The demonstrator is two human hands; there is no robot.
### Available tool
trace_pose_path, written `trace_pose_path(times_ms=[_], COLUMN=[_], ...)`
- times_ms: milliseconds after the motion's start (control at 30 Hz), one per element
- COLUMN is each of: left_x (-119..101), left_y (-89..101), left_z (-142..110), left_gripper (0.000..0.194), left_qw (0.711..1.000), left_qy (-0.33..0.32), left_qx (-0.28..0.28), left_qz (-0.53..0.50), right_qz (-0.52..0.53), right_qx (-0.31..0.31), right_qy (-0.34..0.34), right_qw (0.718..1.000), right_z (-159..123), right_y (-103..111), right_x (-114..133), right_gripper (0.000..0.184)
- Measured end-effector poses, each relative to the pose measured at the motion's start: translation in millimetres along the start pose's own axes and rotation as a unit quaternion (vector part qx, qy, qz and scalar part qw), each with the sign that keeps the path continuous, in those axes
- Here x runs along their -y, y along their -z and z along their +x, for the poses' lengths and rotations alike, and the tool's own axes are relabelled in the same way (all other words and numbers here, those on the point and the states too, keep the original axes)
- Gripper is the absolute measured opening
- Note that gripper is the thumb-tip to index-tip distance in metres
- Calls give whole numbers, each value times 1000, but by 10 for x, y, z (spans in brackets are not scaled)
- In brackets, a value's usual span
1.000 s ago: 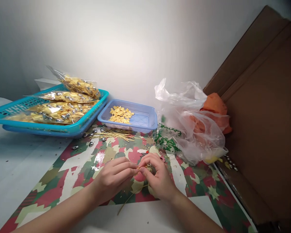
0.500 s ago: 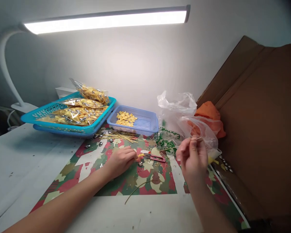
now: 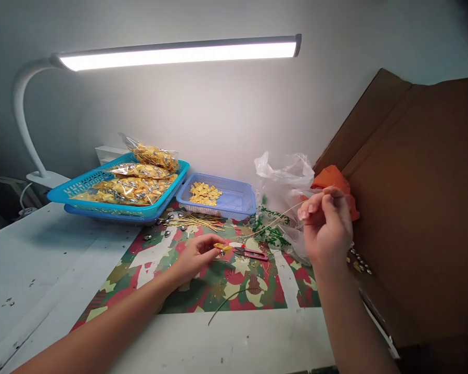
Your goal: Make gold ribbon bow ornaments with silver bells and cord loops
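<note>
My left hand (image 3: 197,257) is low over the patterned sheet, thumb and fingers pinching a small yellow ribbon bow (image 3: 220,246). A shiny silver bead, perhaps a bell (image 3: 222,253), sits against the bow at the fingertips. Raised on the right, my right hand (image 3: 329,223) is closed, its fingertips pinching a thin gold cord (image 3: 283,213). The cord slants down and left toward the bow; where it ends is too fine to make out. Just right of the bow lie red-handled thread snips (image 3: 253,254), touched by neither hand.
Gold cords (image 3: 200,222) and loose silver beads (image 3: 147,237) lie behind my left hand. A blue basket (image 3: 239,212) holds yellow bows; a turquoise basket (image 3: 58,194) holds filled bags. Plastic bags (image 3: 284,169) and cardboard (image 3: 417,208) stand right, under a lamp (image 3: 179,54).
My right hand has moved up and right, drawing the cord out longer. The left hand has turned slightly, and the bow with the silver bead shows more. The view has tilted a little.
</note>
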State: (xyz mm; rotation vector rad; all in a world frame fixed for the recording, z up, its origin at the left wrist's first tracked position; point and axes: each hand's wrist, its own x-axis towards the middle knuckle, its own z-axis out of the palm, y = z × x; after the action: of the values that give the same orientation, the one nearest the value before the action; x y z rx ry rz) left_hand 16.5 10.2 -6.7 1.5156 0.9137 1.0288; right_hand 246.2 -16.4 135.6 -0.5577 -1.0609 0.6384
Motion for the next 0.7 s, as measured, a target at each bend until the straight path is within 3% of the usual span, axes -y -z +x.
trace_pose_path(times_ms=[133,367,567,700], left_x=[1,-63,-63,-41], left_y=[-32,-53,-52,-46], left_z=[-8,-24,-62,-81], left_gripper=[15,18,24,39], left_qw=[988,934,906,900], left_qy=[89,186,206,200], left_qx=[1,30,41,49], left_qz=[-125,-303,-367,-384], right_qz=[8,-7,-29,-31], right_qx=[-64,-137,-216,-237], right_qy=[-16,-48,-65,-87], right_qw=[998,989,974,967], right_z=[-45,-65,-32,-65], right_y=[134,341,492,626], right_x=[-201,-387,-486,-607], right_gripper=[20,34,30,27])
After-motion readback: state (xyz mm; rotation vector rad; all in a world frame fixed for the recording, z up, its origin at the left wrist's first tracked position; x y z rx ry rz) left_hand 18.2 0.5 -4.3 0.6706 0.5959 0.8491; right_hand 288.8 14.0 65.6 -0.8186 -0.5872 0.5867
